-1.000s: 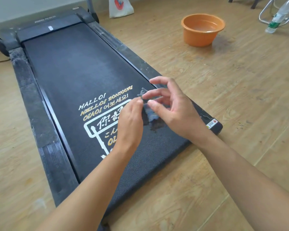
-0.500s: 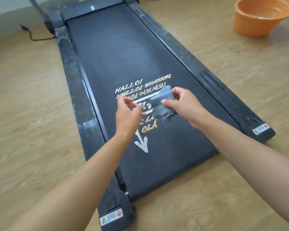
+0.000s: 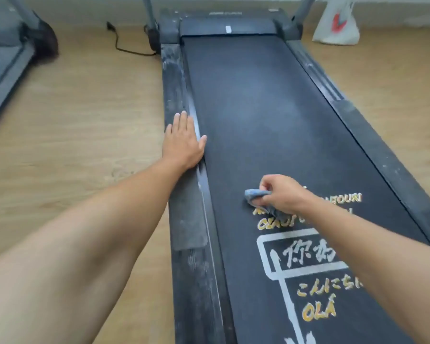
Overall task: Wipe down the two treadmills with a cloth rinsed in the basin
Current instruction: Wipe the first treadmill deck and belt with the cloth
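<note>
A black treadmill (image 3: 258, 100) with a dusty belt and printed greetings runs away from me down the middle. My right hand (image 3: 281, 193) grips a bunched blue cloth (image 3: 255, 194) and holds it down on the belt just above the yellow lettering. My left hand (image 3: 183, 142) lies flat, fingers straight, on the dusty left side rail (image 3: 176, 78). A second treadmill (image 3: 3, 65) shows partly at the far left edge. The basin is out of view.
Wooden floor (image 3: 85, 120) lies on both sides of the treadmill. A black power cable (image 3: 124, 45) trails on the floor by the front left upright. A white bag (image 3: 336, 23) leans at the back right near the wall.
My left hand let go of the cloth and moved out onto the left rail. My right hand bunched the cloth and set it on the belt. My view swung forward, and the basin left the frame.
</note>
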`<action>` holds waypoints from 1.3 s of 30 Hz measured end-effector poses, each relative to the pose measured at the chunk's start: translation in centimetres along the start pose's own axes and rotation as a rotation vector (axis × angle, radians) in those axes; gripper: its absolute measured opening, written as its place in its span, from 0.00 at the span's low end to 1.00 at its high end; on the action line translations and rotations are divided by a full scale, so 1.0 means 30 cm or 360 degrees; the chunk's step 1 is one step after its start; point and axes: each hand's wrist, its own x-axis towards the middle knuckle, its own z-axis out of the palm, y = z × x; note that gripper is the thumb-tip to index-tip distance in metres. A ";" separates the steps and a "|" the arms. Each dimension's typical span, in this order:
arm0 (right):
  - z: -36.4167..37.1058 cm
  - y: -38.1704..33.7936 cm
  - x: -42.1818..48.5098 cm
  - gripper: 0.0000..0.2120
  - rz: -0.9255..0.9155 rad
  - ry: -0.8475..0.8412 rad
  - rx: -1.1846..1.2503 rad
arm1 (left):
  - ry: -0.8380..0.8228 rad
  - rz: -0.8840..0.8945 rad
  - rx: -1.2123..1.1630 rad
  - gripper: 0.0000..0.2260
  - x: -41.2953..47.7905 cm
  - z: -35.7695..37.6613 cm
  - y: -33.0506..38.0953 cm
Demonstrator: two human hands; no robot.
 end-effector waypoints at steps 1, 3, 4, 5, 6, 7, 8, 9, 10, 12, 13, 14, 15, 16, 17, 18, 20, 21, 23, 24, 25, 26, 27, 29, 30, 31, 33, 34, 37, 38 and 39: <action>0.008 -0.009 0.005 0.19 0.0040 -0.0009 0.0013 | -0.0038 -0.0010 0.0007 0.34 0.073 -0.013 -0.035; 0.017 -0.026 -0.015 0.18 0.0150 0.0014 0.0075 | -0.0060 -0.0049 -0.0012 0.36 0.211 -0.026 -0.091; 0.022 -0.034 -0.027 0.18 0.0195 0.0018 0.0128 | -0.0075 -0.0094 -0.0035 0.36 0.272 -0.031 -0.108; 0.026 -0.046 -0.033 0.18 0.0232 0.0011 0.0161 | -0.0111 -0.0161 -0.0072 0.37 0.320 -0.034 -0.122; 0.029 -0.059 -0.040 0.18 0.0261 -0.0008 0.0175 | -0.0146 -0.0221 -0.0120 0.37 0.357 -0.033 -0.131; 0.026 -0.068 -0.044 0.17 0.0294 -0.0035 0.0190 | -0.0148 -0.0266 -0.0147 0.37 0.386 -0.023 -0.136; 0.018 -0.067 -0.044 0.16 0.0321 -0.0066 0.0210 | -0.0121 -0.0294 -0.0156 0.37 0.401 -0.009 -0.138; 0.004 -0.066 -0.042 0.16 0.0355 -0.0100 0.0235 | -0.0086 -0.0296 -0.0175 0.36 0.414 0.000 -0.134; -0.009 -0.074 -0.035 0.16 0.0369 -0.0173 0.0261 | -0.0058 -0.0290 -0.0211 0.35 0.425 0.003 -0.134; -0.054 -0.125 -0.016 0.13 0.0418 -0.0360 0.0262 | -0.0043 -0.0305 -0.0217 0.33 0.422 0.005 -0.138; -0.093 -0.171 0.026 0.11 0.0444 -0.0413 0.0255 | -0.0041 -0.0317 -0.0204 0.32 0.427 0.011 -0.140; -0.131 -0.217 0.092 0.11 0.0422 -0.0430 0.0280 | -0.0047 -0.0336 -0.0210 0.32 0.428 0.012 -0.139; -0.175 -0.270 0.193 0.13 0.0377 -0.0378 0.0373 | -0.0054 -0.0348 -0.0232 0.31 0.429 0.013 -0.138; -0.224 -0.331 0.337 0.14 0.0316 -0.0235 0.0492 | -0.0046 -0.0341 -0.0236 0.32 0.434 0.015 -0.136; -0.279 -0.404 0.515 0.15 0.0222 -0.0040 0.0560 | -0.0029 -0.0328 -0.0222 0.32 0.435 0.017 -0.134; -0.332 -0.485 0.704 0.14 0.0105 0.0144 0.0562 | -0.0023 -0.0321 -0.0211 0.32 0.433 0.018 -0.131; -0.423 -0.654 1.070 0.11 -0.0131 0.0354 0.0551 | -0.0046 -0.0326 -0.0199 0.32 0.437 0.017 -0.132; -0.451 -0.721 1.240 0.09 -0.0220 0.0400 0.0527 | -0.0064 -0.0332 -0.0192 0.32 0.440 0.014 -0.132; -0.499 -0.836 1.530 0.05 -0.0356 0.0449 0.0454 | -0.0090 -0.0334 -0.0189 0.32 0.443 0.008 -0.130; -0.516 -0.886 1.657 0.06 -0.0402 0.0460 0.0378 | -0.0097 -0.0336 -0.0186 0.33 0.443 0.003 -0.129; -0.525 -0.932 1.765 0.12 -0.0433 0.0456 0.0300 | -0.0096 -0.0337 -0.0192 0.33 0.444 0.000 -0.127; -0.521 -0.968 1.860 0.17 -0.0460 0.0423 0.0218 | -0.0089 -0.0336 -0.0206 0.33 0.448 -0.004 -0.124; -0.499 -0.988 1.938 0.20 -0.0467 0.0366 0.0097 | -0.0087 -0.0335 -0.0217 0.33 0.452 -0.010 -0.122; -0.407 -0.995 2.019 0.22 -0.0491 0.0283 -0.0250 | -0.0092 -0.0346 -0.0236 0.34 0.457 -0.022 -0.121; -0.361 -0.990 2.024 0.24 -0.0493 0.0261 -0.0355 | -0.0098 -0.0352 -0.0248 0.34 0.458 -0.026 -0.121; -0.326 -0.977 2.015 0.25 -0.0478 0.0260 -0.0356 | -0.0097 -0.0356 -0.0258 0.34 0.457 -0.028 -0.120; -0.295 -0.944 1.990 0.26 -0.0523 0.0283 -0.0322 | -0.0082 -0.0359 -0.0270 0.35 0.459 -0.031 -0.123; -0.296 -0.924 1.971 0.26 -0.0555 0.0262 -0.0309 | -0.0081 -0.0361 -0.0273 0.35 0.462 -0.031 -0.123; -0.287 -0.830 1.823 0.27 -0.0712 0.0142 -0.0285 | -0.0120 -0.0378 -0.0273 0.35 0.466 -0.034 -0.122; -0.278 -0.786 1.733 0.27 -0.0767 0.0098 -0.0264 | -0.0125 -0.0378 -0.0269 0.34 0.465 -0.035 -0.122; -0.267 -0.738 1.632 0.28 -0.0824 0.0046 -0.0282 | -0.0130 -0.0373 -0.0270 0.34 0.466 -0.036 -0.122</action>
